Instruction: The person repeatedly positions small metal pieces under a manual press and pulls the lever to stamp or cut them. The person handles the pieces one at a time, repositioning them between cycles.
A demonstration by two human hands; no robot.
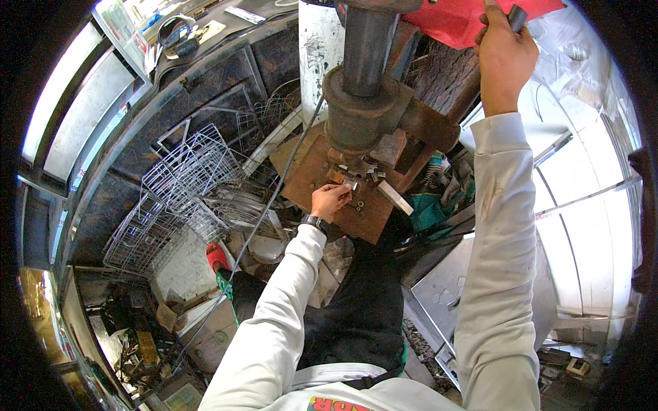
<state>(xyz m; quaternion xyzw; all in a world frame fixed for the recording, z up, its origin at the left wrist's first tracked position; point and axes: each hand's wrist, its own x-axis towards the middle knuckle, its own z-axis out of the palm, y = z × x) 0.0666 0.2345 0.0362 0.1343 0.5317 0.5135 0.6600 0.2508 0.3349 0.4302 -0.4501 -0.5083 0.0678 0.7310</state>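
My left hand (331, 201) is over the rusty steel plate (308, 171) of a press, its fingers pinching a small shiny metal piece (354, 185). The dark press column (369, 51) and its thick rusty collar (363, 113) rise just beyond. Several small metal bits lie around a small die (343, 173) under the press head. Beside them a pale rectangular bar (395, 197) lies slanted across the plate's right side. High at the right, my right hand (506, 61) is wrapped around a dark round handle (517, 18), whose end sticks out above the fist.
Wire racks (185, 178) are piled to the left, behind a grey cable (274, 195). A red sheet (445, 24) lies behind the handle. Scrap metal fills a bin (137, 342) at lower left. A metal cabinet (445, 294) stands at my right. Green cloth (432, 198) lies beside the plate.
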